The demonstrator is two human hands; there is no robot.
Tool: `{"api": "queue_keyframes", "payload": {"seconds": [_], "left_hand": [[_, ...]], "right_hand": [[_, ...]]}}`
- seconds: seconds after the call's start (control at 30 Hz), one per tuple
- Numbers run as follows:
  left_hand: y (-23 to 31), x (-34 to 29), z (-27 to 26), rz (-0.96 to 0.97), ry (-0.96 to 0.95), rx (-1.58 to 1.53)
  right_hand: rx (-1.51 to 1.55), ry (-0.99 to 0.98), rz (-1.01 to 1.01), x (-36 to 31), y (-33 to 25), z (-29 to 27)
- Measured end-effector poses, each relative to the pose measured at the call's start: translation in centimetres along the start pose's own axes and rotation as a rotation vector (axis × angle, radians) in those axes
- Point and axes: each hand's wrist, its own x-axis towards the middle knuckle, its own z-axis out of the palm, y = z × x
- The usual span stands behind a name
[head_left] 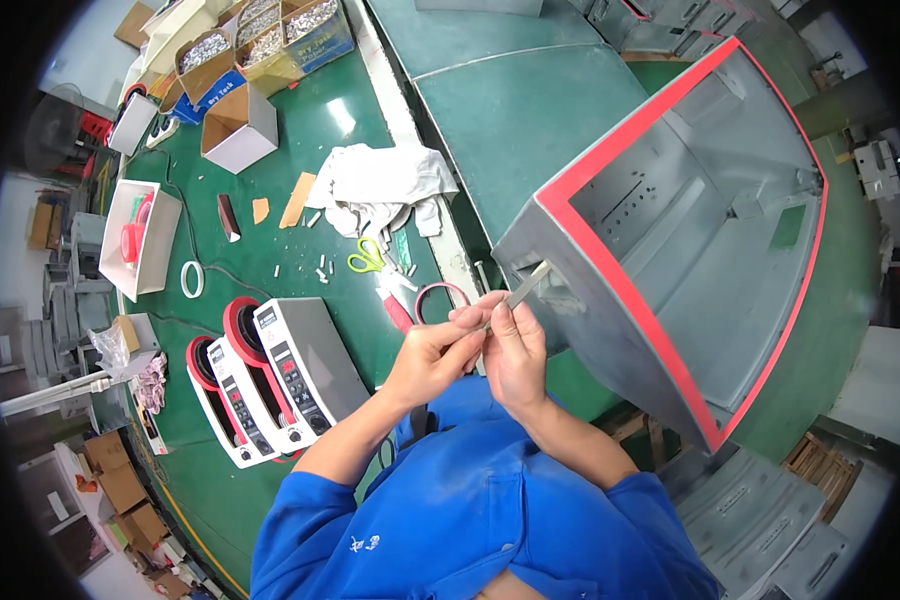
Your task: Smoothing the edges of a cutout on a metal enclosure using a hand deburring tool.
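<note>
My right hand (516,350) is closed around a thin, flat grey strip (529,285), whose pale tip points up and to the right. My left hand (432,358) meets it at the lower end, thumb and fingers pinched together there. Exactly what the strip is, I cannot tell. Just beyond its tip stands a large grey housing (582,318), with red tape (660,355) running along its open rim. A small opening in the housing's near side lies close to the tip.
Left of my hands stand tape dispensers (310,365). Green-handled scissors (367,256), a pinkish tape roll (422,300) and a white cloth (370,185) lie along the bench edge. Farther off are an open carton (240,128), boxes of small parts and a white tray (160,262).
</note>
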Motion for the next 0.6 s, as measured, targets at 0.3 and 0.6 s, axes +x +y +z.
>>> {"api": "queue_keyframes", "payload": {"seconds": [0.3,0.6], "left_hand": [[-0.7,-0.1,-0.6,0.059,-0.026,0.019],[0.3,0.0,-0.1,0.023,0.0,0.011]], "right_hand": [[0.001,-0.06,-0.034,0.2,0.1,-0.1],[0.056,-0.033,0.002,0.0,0.0,-0.3]]}}
